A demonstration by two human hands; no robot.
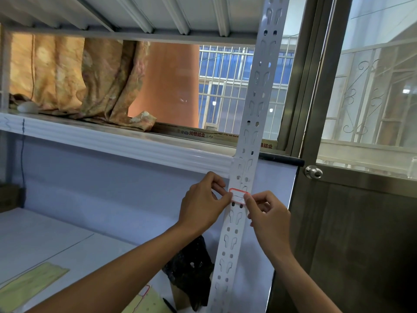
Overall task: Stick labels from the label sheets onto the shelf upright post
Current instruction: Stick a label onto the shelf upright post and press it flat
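Observation:
A white perforated shelf upright post (255, 105) runs from the top of the view down to the bottom centre. A white label with a red border (238, 196) lies across the post just below the middle shelf. My left hand (204, 204) pinches the label's left end. The label's right end is pinched by my right hand (268, 213). A yellow-green label sheet (27, 285) lies on the lower shelf at the bottom left. Another sheet (149, 300), with a red-bordered label on it, shows under my left forearm.
The white middle shelf (112, 141) carries bunched patterned cloth (90, 82). A black crumpled bag (191, 267) sits on the lower shelf beside the post. A black pen (169, 304) lies near it. A metal door with a round knob (313, 172) stands to the right.

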